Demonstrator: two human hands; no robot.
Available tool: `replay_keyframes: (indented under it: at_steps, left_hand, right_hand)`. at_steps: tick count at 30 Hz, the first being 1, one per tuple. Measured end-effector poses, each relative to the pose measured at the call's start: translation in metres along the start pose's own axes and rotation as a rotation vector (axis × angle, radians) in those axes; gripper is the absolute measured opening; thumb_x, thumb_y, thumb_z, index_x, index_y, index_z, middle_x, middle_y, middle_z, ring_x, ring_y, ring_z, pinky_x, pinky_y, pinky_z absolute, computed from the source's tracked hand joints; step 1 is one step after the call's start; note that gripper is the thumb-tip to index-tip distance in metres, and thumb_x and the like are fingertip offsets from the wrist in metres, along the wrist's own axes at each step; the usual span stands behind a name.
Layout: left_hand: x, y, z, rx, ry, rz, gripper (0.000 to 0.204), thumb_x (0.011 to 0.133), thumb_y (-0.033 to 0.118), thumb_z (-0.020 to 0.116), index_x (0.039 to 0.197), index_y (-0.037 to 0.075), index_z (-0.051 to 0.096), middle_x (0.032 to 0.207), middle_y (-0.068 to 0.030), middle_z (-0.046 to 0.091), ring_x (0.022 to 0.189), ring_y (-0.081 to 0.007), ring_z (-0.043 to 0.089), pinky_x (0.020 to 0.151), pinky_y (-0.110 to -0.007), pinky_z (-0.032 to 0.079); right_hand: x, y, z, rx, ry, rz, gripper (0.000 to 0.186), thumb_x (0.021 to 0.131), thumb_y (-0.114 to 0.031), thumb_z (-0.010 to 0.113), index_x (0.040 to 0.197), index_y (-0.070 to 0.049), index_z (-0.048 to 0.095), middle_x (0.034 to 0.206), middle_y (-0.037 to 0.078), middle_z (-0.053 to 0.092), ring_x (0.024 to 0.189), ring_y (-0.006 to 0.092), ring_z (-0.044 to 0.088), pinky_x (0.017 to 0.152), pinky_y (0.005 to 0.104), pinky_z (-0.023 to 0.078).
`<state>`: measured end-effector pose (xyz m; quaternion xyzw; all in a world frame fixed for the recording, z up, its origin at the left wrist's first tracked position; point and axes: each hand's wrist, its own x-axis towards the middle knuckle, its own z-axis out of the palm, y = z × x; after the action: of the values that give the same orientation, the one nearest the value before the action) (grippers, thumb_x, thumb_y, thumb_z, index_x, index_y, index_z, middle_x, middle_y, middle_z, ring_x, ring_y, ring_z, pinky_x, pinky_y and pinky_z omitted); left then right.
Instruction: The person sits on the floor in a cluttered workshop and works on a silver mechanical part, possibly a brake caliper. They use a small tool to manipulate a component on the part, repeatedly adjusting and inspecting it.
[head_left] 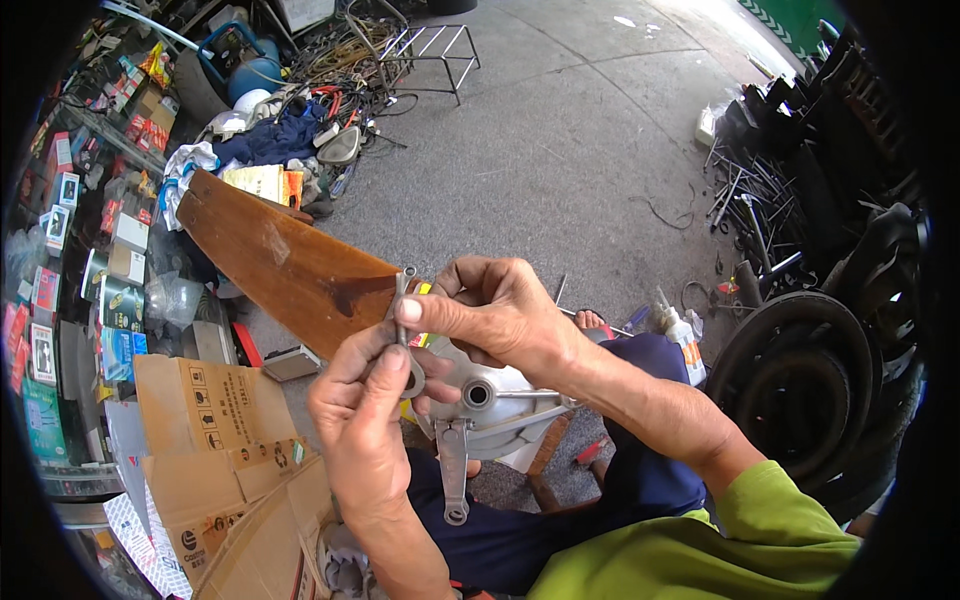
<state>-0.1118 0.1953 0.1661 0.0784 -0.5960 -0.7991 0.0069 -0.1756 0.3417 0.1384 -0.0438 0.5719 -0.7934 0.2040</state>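
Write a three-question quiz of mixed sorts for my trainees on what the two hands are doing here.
1. True or false: both hands grip the small metal link.
2. What lies on the lap under the hands? A) round silver metal hub plate B) glass jar C) coiled rope
3. Fill in: the long brown wooden board lies to the person's ____.

Key:
1. True: left hand and right hand pinch it.
2. A
3. left

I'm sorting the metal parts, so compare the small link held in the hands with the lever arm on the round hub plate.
The small link is pinched upright between both hands; the lever arm hangs down from the hub plate, untouched. The link is slimmer and shorter; the lever arm is wider and longer. Both are grey metal with a ring-shaped end.
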Motion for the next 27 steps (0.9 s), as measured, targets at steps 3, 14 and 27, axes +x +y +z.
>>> replay_keyframes:
  at_steps: [3, 14, 27]
  left_hand:
    - [0.000, 0.003, -0.009, -0.132, -0.012, 0.021, 0.025, 0.096, 0.012, 0.052, 0.113, -0.004, 0.060, 0.090, -0.0168, 0.070, 0.071, -0.0209, 0.069, 0.057, -0.024, 0.047]
    - [0.005, 0.000, 0.000, -0.273, 0.020, -0.084, 0.058, 0.103, 0.044, 0.033, 0.125, -0.006, 0.051, 0.122, -0.0268, 0.059, 0.114, -0.0367, 0.059, 0.090, -0.044, 0.050]
    - [0.005, -0.002, 0.004, -0.096, 0.006, -0.077, 0.047, 0.101, 0.036, 0.044, 0.115, -0.007, 0.058, 0.104, -0.0214, 0.067, 0.093, -0.0284, 0.068, 0.078, -0.037, 0.053]
  right_hand:
    - [0.001, 0.000, -0.003, 0.030, 0.004, 0.129, 0.032, 0.088, -0.032, 0.071, 0.081, -0.002, 0.063, 0.055, -0.002, 0.050, 0.043, 0.0024, 0.043, 0.037, 0.0183, 0.028]
    - [-0.003, -0.002, -0.011, 0.051, -0.004, 0.143, 0.026, 0.093, -0.027, 0.065, 0.081, -0.004, 0.063, 0.055, -0.002, 0.051, 0.045, 0.0023, 0.045, 0.037, 0.0178, 0.029]
    - [-0.005, -0.004, -0.012, -0.013, -0.008, -0.010, 0.028, 0.092, -0.029, 0.067, 0.086, -0.002, 0.064, 0.061, -0.001, 0.057, 0.048, 0.0022, 0.048, 0.040, 0.0182, 0.033]
